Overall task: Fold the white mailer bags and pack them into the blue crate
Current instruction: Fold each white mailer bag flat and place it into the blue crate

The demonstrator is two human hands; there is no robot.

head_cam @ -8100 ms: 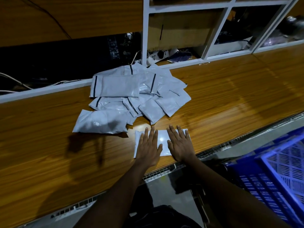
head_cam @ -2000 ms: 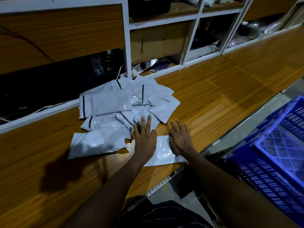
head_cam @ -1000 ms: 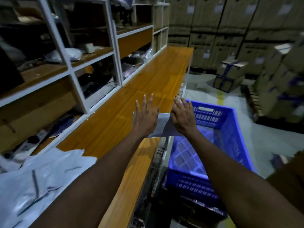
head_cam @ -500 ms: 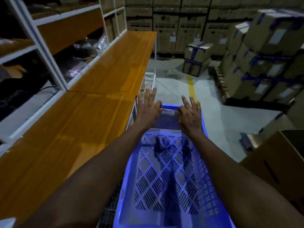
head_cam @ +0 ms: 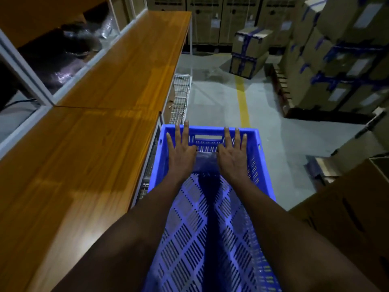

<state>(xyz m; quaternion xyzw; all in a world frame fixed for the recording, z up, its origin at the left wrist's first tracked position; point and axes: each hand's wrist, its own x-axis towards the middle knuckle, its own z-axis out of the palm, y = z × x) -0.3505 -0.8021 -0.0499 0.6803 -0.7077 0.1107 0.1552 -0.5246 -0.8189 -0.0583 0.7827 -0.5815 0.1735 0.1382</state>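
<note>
Mailer bag [head_cam: 206, 163] long axis crosswise inside blue crate [head_cam: 210, 130].

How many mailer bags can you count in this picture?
1: a bag at the far end of the crate, between the left hand and right hand. Others may lie hidden under the arms.

The crate [head_cam: 260, 165] stands just right of the table's [head_cam: 101, 127] edge. Inside, by its far wall, the mailer bag [head_cam: 206, 163] lies under the left hand [head_cam: 182, 154] and right hand [head_cam: 232, 156]; boxes [head_cam: 248, 51] stand beyond.
</note>
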